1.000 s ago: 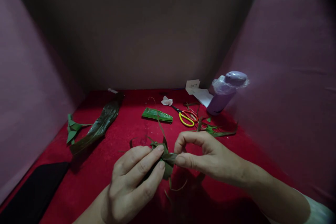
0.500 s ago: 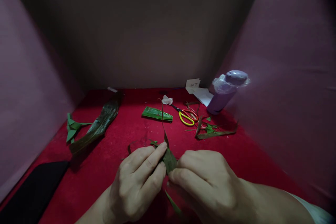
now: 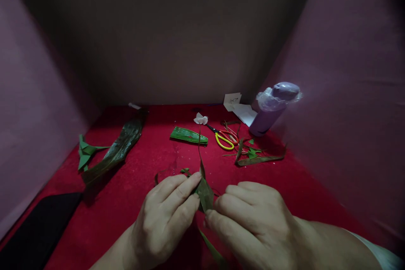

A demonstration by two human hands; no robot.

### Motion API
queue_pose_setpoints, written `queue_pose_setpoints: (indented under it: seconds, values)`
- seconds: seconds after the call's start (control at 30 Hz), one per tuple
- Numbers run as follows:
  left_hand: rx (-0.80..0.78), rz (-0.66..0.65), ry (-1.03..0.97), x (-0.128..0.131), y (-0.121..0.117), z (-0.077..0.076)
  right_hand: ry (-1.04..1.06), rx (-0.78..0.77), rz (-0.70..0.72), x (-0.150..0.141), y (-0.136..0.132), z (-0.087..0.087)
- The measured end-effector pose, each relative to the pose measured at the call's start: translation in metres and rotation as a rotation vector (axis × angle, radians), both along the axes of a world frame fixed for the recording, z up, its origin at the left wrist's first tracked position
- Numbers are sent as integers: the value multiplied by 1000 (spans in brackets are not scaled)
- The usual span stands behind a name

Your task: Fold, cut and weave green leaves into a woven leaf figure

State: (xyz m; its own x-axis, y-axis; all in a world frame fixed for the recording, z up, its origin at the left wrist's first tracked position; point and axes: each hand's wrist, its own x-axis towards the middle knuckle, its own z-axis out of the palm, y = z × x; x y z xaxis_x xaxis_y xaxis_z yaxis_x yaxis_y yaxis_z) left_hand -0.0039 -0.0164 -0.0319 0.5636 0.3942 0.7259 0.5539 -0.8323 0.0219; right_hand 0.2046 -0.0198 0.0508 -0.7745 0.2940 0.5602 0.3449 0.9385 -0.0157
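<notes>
My left hand (image 3: 169, 217) is closed on a folded green leaf piece (image 3: 205, 194), pinching its left side between thumb and fingers. At the leaf's lower right, the curled fingers of my right hand (image 3: 253, 219) grip its edge; their tips are partly hidden. A thin brown leaf strip (image 3: 200, 147) sticks up from the top of the folded leaf. Below the hands, a narrow green strip (image 3: 212, 249) trails down toward the front. Small leaf ends (image 3: 186, 171) show just behind my left fingers.
On the red cloth (image 3: 152, 152) lie a glossy cut leaf (image 3: 189, 136), scissors (image 3: 225, 139), leaf scraps (image 3: 253, 154), white tissue (image 3: 201, 119) and white cards (image 3: 243, 113). A purple bottle (image 3: 267, 120) stands right. Leftward are a long dark leaf (image 3: 123, 143), a folded leaf shape (image 3: 85, 152) and a black flat object (image 3: 41, 228).
My right hand has turned over and moved down, its fingers curling against the folded leaf. The leaf has turned, and its thin strip now stands more upright. My left hand keeps its hold.
</notes>
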Motion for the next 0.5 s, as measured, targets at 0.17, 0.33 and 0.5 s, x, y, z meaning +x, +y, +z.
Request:
queue_pose_setpoints:
  seconds: [0.17, 0.33, 0.5]
  values:
    - [14, -42, -36, 3, 0, 5, -9, 15, 6, 1, 0, 2]
    - [-1, 10, -17, 4, -3, 11, 34, -46, -36, 3, 1, 0]
    - [-85, -24, -136, 8, 0, 11, 65, -203, -74, 8, 11, 3]
